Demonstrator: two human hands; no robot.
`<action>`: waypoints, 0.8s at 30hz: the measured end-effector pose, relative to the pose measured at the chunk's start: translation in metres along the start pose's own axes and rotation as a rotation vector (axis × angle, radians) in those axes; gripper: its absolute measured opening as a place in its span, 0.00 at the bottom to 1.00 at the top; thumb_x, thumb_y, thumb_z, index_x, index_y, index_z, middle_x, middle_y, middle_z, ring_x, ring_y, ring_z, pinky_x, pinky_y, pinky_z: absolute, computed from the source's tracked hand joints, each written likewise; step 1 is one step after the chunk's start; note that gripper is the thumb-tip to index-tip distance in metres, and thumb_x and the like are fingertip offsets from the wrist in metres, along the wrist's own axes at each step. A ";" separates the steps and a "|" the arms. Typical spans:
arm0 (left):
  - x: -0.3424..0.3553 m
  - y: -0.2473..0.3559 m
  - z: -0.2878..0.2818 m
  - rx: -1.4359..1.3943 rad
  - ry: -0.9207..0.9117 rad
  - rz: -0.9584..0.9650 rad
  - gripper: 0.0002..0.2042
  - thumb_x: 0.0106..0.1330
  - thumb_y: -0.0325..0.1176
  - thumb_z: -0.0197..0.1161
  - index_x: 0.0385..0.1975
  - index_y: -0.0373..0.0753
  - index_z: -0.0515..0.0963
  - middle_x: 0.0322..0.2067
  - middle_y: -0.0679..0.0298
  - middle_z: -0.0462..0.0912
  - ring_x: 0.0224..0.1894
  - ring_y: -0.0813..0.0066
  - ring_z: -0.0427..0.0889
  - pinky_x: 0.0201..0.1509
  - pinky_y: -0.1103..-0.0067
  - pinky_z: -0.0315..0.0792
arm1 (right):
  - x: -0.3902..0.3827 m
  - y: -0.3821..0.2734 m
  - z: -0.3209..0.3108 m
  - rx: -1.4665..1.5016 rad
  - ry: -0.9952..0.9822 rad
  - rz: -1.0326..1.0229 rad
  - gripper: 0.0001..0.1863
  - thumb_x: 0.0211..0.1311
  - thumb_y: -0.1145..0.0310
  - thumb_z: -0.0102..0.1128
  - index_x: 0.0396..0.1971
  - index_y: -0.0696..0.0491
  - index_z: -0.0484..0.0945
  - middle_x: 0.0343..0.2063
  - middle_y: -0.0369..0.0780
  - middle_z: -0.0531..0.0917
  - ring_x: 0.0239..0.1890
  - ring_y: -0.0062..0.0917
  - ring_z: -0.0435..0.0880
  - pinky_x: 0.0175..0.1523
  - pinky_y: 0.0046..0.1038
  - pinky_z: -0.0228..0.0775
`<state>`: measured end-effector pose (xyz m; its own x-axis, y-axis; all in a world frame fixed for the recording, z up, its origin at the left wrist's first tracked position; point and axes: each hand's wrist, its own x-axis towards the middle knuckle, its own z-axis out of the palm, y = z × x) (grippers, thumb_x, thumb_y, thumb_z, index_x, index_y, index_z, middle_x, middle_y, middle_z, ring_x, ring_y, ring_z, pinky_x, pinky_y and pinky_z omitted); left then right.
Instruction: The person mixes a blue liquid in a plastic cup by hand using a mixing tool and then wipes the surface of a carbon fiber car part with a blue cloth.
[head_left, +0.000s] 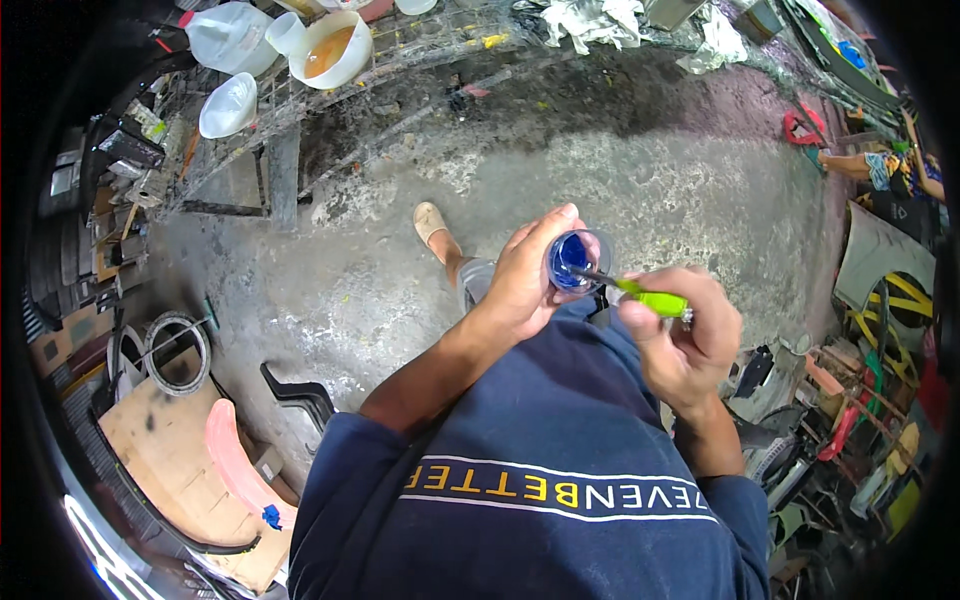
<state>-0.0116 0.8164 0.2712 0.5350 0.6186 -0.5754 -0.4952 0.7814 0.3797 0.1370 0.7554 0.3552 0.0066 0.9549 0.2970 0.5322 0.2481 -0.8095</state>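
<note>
A small clear plastic cup (603, 250) with deep blue paint (570, 252) in it is gripped by my left hand (522, 272), whose fingers wrap round its side in front of my body. Between the thumb and fingers of my right hand (698, 345) is a screwdriver (658, 300) with a bright yellow-green handle. Its dark shaft slants down to the left over the rim, and the tip reaches into the paint. The cup's mouth faces up toward me. Part of its lower side is hidden by my left hand.
A bench at the top left bears a jug (230, 38), a white bowl of orange-brown liquid (350, 62) and a white tub (228, 106). Crumpled white cloths (590, 22) lie farther right. Cardboard (150, 430) and a pink curved part (235, 465) are at left. Another person's arm (850, 165) shows at right.
</note>
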 end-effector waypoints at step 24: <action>-0.009 -0.007 -0.023 0.013 -0.139 -0.022 0.17 0.72 0.45 0.50 0.31 0.38 0.76 0.26 0.63 0.81 0.24 0.81 0.78 0.24 0.86 0.69 | -0.019 -0.008 0.019 -0.001 0.063 0.076 0.12 0.53 0.73 0.71 0.34 0.60 0.78 0.28 0.43 0.83 0.26 0.24 0.79 0.32 0.24 0.70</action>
<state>-0.0285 0.8040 0.2573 0.6359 0.6057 -0.4782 -0.4737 0.7956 0.3777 0.1161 0.7380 0.3464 0.0996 0.9588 0.2662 0.5290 0.1755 -0.8303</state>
